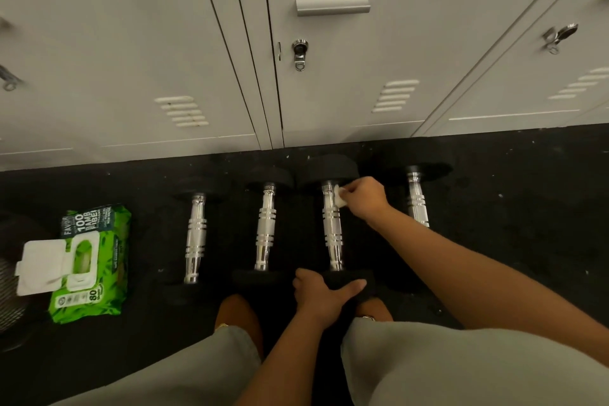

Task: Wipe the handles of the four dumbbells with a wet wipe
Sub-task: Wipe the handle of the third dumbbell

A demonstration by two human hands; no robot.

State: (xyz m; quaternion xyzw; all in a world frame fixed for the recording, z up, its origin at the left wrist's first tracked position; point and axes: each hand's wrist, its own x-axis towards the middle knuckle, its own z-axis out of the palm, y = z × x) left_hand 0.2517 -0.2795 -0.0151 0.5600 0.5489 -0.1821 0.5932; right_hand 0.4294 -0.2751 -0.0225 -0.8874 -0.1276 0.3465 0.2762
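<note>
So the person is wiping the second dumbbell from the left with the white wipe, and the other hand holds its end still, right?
Not quite. The head view shows the right hand pressing the wipe on the third dumbbell from the left. The left hand does hold its near end still.

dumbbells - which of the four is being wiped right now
The third dumbbell from the left: the right hand presses a wet wipe on its handle; the left hand grips its near head.

Four chrome-handled dumbbells [332,227] side by side, white wipe [339,196] on third.
</note>
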